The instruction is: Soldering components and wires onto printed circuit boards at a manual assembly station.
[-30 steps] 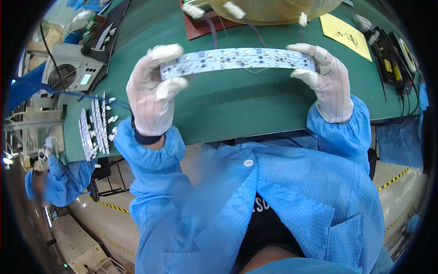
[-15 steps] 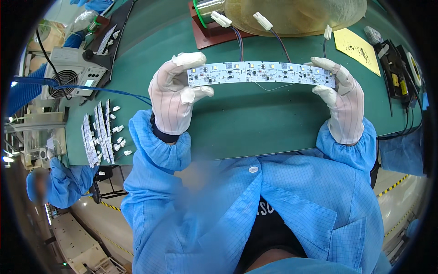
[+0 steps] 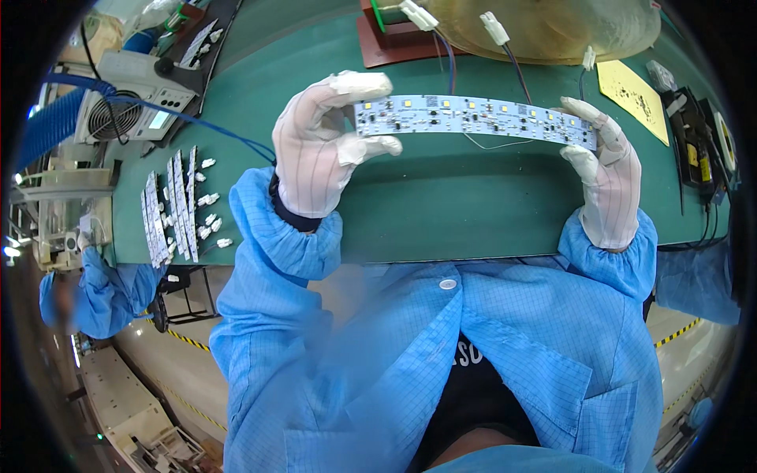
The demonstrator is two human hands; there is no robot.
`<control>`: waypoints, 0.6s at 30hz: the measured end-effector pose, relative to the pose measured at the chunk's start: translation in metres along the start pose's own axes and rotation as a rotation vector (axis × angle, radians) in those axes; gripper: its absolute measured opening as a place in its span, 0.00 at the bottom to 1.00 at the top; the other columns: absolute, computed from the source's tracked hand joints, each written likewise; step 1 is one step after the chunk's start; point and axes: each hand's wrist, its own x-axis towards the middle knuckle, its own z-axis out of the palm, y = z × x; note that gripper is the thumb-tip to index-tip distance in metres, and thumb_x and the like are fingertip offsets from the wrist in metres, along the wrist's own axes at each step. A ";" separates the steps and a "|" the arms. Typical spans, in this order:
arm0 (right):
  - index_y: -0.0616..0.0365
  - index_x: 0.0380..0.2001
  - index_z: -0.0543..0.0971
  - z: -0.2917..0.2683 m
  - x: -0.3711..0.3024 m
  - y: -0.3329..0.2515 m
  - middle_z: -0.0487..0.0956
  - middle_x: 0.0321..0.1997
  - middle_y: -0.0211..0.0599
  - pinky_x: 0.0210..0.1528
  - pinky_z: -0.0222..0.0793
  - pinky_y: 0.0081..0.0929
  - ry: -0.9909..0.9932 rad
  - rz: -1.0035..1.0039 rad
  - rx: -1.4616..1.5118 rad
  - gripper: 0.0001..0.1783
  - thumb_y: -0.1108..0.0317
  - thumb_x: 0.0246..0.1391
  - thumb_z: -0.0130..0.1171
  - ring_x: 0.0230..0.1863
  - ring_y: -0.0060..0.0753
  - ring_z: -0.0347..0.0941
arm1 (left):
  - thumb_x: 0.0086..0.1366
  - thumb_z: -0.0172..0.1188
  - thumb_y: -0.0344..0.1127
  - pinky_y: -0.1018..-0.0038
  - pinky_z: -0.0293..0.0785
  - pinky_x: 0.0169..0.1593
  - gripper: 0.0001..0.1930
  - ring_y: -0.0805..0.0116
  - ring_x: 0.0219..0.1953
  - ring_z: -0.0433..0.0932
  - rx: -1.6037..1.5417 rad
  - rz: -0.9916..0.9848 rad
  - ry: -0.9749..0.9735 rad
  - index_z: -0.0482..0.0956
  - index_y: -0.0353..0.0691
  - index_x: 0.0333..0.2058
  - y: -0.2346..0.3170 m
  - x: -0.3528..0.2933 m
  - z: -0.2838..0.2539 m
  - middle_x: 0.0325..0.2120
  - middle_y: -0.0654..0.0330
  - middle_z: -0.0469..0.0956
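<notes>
A long, slightly curved white LED circuit board [image 3: 475,118] is held up in front of me over the green bench, its component side showing. My left hand [image 3: 315,150], in a white striped glove with covered fingertips, is closed on its left end, thumb below and fingers above. The same kind of grip has my right hand [image 3: 611,169] on the right end. The board tilts a little, left end higher. Wires with white connectors [image 3: 495,30] rise from behind its far edge, and a thin pale wire loops below it.
Several LED boards with white connectors [image 3: 180,206] lie at the left of the green bench [image 3: 441,213]. Behind them stands a grey fan unit [image 3: 126,106] with a blue hose. At the back are a solder spool's reddish-brown base [image 3: 394,46], a large translucent bag, and a yellow sponge sheet [image 3: 635,98].
The view has shifted, with the board and both hands now farther right in it. The board's left end has risen relative to its right end. Both hands still hold it.
</notes>
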 end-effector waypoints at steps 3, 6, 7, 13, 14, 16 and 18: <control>0.62 0.46 0.76 -0.001 -0.002 0.000 0.79 0.39 0.37 0.46 0.66 0.19 -0.005 0.017 -0.033 0.20 0.65 0.50 0.60 0.39 0.24 0.72 | 0.46 0.73 0.42 0.75 0.74 0.42 0.31 0.68 0.38 0.75 0.002 -0.050 -0.013 0.71 0.29 0.44 0.007 -0.002 -0.002 0.40 0.54 0.73; 0.62 0.45 0.77 -0.003 -0.004 0.005 0.79 0.38 0.36 0.45 0.64 0.17 -0.003 0.055 0.001 0.19 0.62 0.52 0.55 0.38 0.22 0.70 | 0.44 0.73 0.47 0.76 0.74 0.39 0.32 0.70 0.36 0.75 0.083 -0.084 -0.032 0.73 0.30 0.42 0.012 -0.003 -0.003 0.37 0.55 0.74; 0.62 0.44 0.77 -0.003 -0.004 0.006 0.79 0.38 0.36 0.46 0.63 0.18 0.008 0.029 -0.003 0.19 0.62 0.52 0.55 0.38 0.22 0.70 | 0.44 0.72 0.47 0.77 0.74 0.39 0.31 0.70 0.35 0.75 0.137 -0.061 -0.051 0.73 0.30 0.41 0.013 -0.002 -0.003 0.35 0.56 0.75; 0.63 0.42 0.77 -0.004 -0.005 0.009 0.79 0.36 0.35 0.45 0.63 0.20 0.026 -0.009 -0.043 0.19 0.59 0.53 0.56 0.37 0.23 0.69 | 0.46 0.71 0.45 0.76 0.74 0.38 0.26 0.70 0.33 0.76 0.185 -0.031 -0.088 0.76 0.30 0.38 0.014 -0.002 -0.004 0.32 0.56 0.75; 0.63 0.41 0.78 -0.005 -0.005 0.009 0.79 0.35 0.35 0.44 0.63 0.20 0.030 -0.014 -0.032 0.19 0.59 0.53 0.56 0.36 0.22 0.68 | 0.47 0.71 0.44 0.76 0.74 0.37 0.26 0.69 0.32 0.76 0.163 -0.029 -0.065 0.75 0.30 0.38 0.013 -0.003 -0.004 0.32 0.55 0.75; 0.63 0.41 0.78 -0.005 -0.004 0.006 0.78 0.34 0.34 0.43 0.63 0.19 0.026 -0.006 -0.050 0.19 0.59 0.53 0.56 0.35 0.22 0.68 | 0.47 0.71 0.44 0.75 0.74 0.36 0.25 0.68 0.31 0.76 0.131 -0.024 -0.049 0.75 0.29 0.38 0.011 -0.003 -0.005 0.32 0.55 0.75; 0.63 0.40 0.78 -0.006 -0.005 0.004 0.78 0.34 0.33 0.41 0.63 0.19 0.024 0.003 -0.069 0.18 0.59 0.53 0.56 0.33 0.21 0.67 | 0.48 0.71 0.43 0.74 0.75 0.35 0.25 0.66 0.30 0.77 0.173 -0.008 -0.059 0.75 0.29 0.38 0.007 -0.003 -0.007 0.32 0.54 0.75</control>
